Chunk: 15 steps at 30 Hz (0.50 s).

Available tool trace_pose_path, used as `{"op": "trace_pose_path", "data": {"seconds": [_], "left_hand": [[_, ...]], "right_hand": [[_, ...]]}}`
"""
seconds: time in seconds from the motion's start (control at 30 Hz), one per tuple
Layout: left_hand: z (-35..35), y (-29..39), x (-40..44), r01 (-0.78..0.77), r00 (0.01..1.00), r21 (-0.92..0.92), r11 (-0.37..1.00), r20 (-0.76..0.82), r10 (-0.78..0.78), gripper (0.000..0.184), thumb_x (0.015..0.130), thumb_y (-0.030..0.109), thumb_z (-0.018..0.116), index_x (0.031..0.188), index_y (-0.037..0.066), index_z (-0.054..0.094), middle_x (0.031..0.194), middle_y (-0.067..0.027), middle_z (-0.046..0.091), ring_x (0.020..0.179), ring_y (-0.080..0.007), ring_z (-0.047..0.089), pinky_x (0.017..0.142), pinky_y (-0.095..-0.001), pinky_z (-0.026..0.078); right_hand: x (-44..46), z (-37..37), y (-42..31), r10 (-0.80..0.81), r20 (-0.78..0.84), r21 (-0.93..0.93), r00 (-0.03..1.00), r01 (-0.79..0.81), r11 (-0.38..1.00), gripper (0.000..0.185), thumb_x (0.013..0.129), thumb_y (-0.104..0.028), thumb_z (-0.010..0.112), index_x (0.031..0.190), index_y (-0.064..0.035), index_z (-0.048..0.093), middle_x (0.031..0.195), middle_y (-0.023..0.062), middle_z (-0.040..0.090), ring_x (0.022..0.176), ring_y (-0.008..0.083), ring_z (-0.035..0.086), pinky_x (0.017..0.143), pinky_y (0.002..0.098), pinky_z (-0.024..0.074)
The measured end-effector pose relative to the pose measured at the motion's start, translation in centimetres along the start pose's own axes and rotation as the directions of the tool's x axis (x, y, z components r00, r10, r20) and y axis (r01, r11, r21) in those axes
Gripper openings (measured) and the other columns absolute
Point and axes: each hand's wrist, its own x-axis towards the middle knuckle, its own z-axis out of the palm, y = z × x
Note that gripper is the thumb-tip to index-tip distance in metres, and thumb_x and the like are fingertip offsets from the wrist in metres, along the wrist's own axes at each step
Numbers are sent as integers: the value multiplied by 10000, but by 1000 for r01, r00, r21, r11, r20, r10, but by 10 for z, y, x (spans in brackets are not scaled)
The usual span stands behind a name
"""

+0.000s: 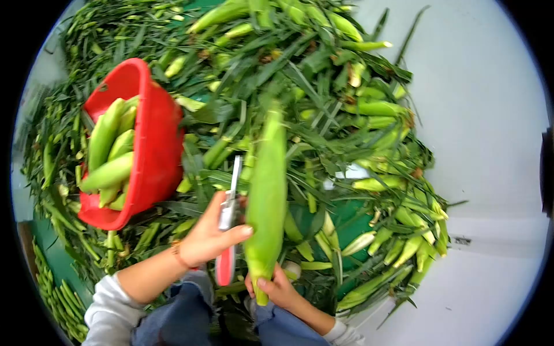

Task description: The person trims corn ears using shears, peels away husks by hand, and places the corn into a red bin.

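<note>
A large green ear of corn (267, 196), still in its husk, stands nearly upright in front of me, slightly blurred. My right hand (280, 288) is closed around its stem end at the bottom. In my left hand (208, 236), which wears a thin reddish bracelet, is a red-handled cutting tool (225, 265) with a slim metal blade pointing up; its exact kind is unclear. The left thumb reaches across to the side of the corn, and the other left fingers are partly hidden behind the tool.
A red plastic basin (158, 144) tilts at the left, holding several husked ears (112, 170). Cut leaves and stalks (277, 63) cover the green floor around me. More ears (398, 230) lie at the right beside a pale wall (485, 144).
</note>
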Motion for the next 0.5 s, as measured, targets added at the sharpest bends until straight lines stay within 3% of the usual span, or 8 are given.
{"op": "trace_pose_path", "data": {"seconds": [0.03,0.1,0.17,0.23,0.33,0.37,0.43,0.5], "left_hand": [[12,5,4,-59,997,-235,970,-71,43,575,800,168,710,1230,46,348,1078,-43,477,962,-112,474,832,-287,441],[-8,1,11,-121,992,17,993,-40,121,607,771,187,736,1221,36,358,1042,-45,492,940,-121,485,831,-295,435],[-15,6,20,-168,985,365,916,91,145,637,736,217,759,1202,18,373,1023,-70,526,930,-146,515,811,-303,442],[-1,18,27,-32,992,594,804,114,-45,626,736,186,734,1222,-3,388,1114,-113,505,1027,-172,502,907,-317,409],[-9,-8,41,105,994,124,987,20,-108,582,773,139,649,1263,9,364,1089,-111,524,1011,-195,519,893,-328,432],[-15,-10,37,52,997,91,995,-63,-47,610,768,104,592,1303,18,312,1075,-106,524,995,-193,518,868,-336,443],[-30,-14,17,155,985,-58,986,-62,-159,662,750,72,560,1337,23,258,1082,-109,512,1019,-195,504,863,-346,444],[-28,-26,-2,362,926,-94,927,154,-346,715,741,60,554,1378,55,229,1085,-114,505,1047,-211,500,858,-346,440]], "right_hand": [[12,-11,9,-268,113,-606,957,280,745,490,901,-290,534,1263,-20,346,991,113,549,900,186,556,750,303,464],[16,-37,-11,134,12,-690,991,-88,718,585,898,-341,538,1327,-19,303,1113,121,525,1036,182,519,815,313,459],[44,-40,-18,-139,-178,-105,974,121,987,465,929,-345,506,1280,-66,382,1180,110,501,1065,184,502,872,362,452],[72,-27,-41,-157,-360,13,920,173,985,396,926,-275,526,1241,-67,404,1167,114,517,1043,209,530,877,401,459],[93,-47,-52,-220,-440,-125,871,183,975,399,902,-238,568,1220,-64,399,1155,106,514,1024,229,539,882,416,458],[91,-51,-54,-273,-569,-88,775,273,958,416,893,-214,577,1227,-57,385,1162,104,504,1025,231,537,872,413,462],[81,-60,-55,-311,-793,-56,524,446,893,454,875,-167,597,1240,-41,359,1177,98,484,1027,235,533,853,407,469],[73,-70,-59,-356,-834,-43,422,594,803,457,877,-198,591,1239,-43,358,1159,99,487,1038,242,524,877,425,457]]}}
